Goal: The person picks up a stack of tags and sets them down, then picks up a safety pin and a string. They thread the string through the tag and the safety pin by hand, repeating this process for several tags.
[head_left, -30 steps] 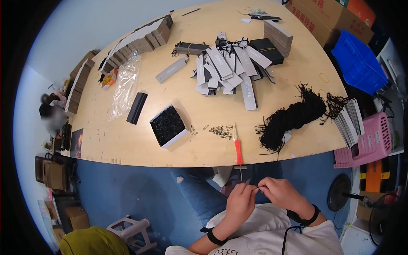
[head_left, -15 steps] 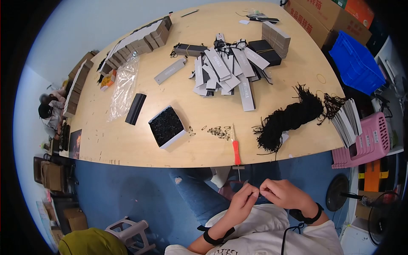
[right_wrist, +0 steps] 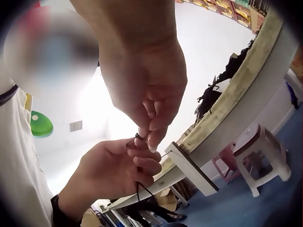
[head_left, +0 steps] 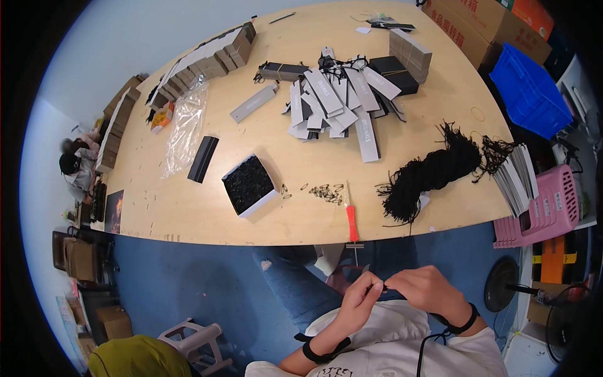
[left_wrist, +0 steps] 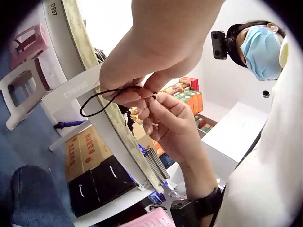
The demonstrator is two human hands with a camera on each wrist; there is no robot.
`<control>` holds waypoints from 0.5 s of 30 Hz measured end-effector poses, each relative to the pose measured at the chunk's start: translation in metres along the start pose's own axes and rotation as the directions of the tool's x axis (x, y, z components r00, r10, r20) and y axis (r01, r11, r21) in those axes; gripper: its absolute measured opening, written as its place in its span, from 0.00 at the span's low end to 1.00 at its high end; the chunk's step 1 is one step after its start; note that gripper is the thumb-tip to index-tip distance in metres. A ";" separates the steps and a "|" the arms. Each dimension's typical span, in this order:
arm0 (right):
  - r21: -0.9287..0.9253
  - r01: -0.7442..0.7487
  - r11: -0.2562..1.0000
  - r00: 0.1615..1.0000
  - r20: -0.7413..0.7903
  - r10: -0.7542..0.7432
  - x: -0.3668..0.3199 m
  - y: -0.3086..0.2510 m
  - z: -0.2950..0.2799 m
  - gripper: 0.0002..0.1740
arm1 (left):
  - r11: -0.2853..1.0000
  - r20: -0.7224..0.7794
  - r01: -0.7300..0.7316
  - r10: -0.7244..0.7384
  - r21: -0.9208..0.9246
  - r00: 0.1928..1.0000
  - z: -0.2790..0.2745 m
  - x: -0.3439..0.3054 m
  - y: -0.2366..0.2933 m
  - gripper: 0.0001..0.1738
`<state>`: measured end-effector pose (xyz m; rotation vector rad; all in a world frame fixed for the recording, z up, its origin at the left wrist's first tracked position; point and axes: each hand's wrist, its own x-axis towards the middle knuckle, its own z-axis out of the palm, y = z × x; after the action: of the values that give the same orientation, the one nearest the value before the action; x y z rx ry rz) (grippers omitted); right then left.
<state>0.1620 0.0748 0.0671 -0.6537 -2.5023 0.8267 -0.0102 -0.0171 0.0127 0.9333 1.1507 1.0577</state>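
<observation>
Thumb and fingers of the left hand (head_left: 357, 306) pinch a thin black cord, whose loop (left_wrist: 92, 113) hangs out beside them in the left wrist view. Close against it, the right hand (head_left: 428, 290) pinches a small dark part of the cord at the fingertips. A small black knot or tie (right_wrist: 138, 136) shows between both hands in the right wrist view; fingers hide its details. Both hands are above the lap, in front of the table. A grey-white tag (right_wrist: 191, 171) projects from the table edge near a thin metal rod.
On the table (head_left: 301, 229) are a red-handled tool (head_left: 352, 223), small metal loops (head_left: 326, 193), a box of black pieces (head_left: 250, 186), a black cord bundle (head_left: 430, 176) and a tag pile (head_left: 333, 100). A pink basket (head_left: 546, 207) stands at the right.
The fingertips have shifted slightly while staying close together, and the right hand has turned a little, its fingers now reaching more toward the left. A small dark bit shows between them.
</observation>
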 end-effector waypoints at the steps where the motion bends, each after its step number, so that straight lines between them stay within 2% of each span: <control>1: -0.093 0.069 0.993 0.998 -0.009 -0.070 0.000 0.001 0.000 0.08 | 0.999 -0.007 0.015 -0.015 -0.031 1.000 0.001 0.000 -0.001 0.10; 2: -0.185 0.136 0.973 0.990 -0.012 -0.141 0.000 0.001 0.001 0.11 | 0.998 -0.014 0.029 -0.030 -0.063 0.999 0.001 -0.001 -0.001 0.10; 8: -0.295 0.201 0.934 0.974 -0.039 -0.222 -0.001 0.002 0.006 0.13 | 0.996 -0.050 0.078 -0.080 -0.045 0.995 0.002 -0.001 -0.001 0.10; 11: -0.338 0.204 0.919 0.978 0.018 -0.210 0.001 -0.001 0.002 0.12 | 0.998 -0.069 0.067 -0.066 0.009 0.995 0.003 0.000 0.001 0.10; 15: -0.284 0.152 0.947 0.988 0.020 -0.153 0.000 0.001 0.002 0.10 | 0.995 -0.055 0.091 -0.093 -0.041 0.994 0.005 0.001 0.002 0.10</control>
<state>0.1615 0.0748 0.0651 -0.5410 -2.6554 0.4124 -0.0059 -0.0160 0.0155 0.8168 1.2055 1.0333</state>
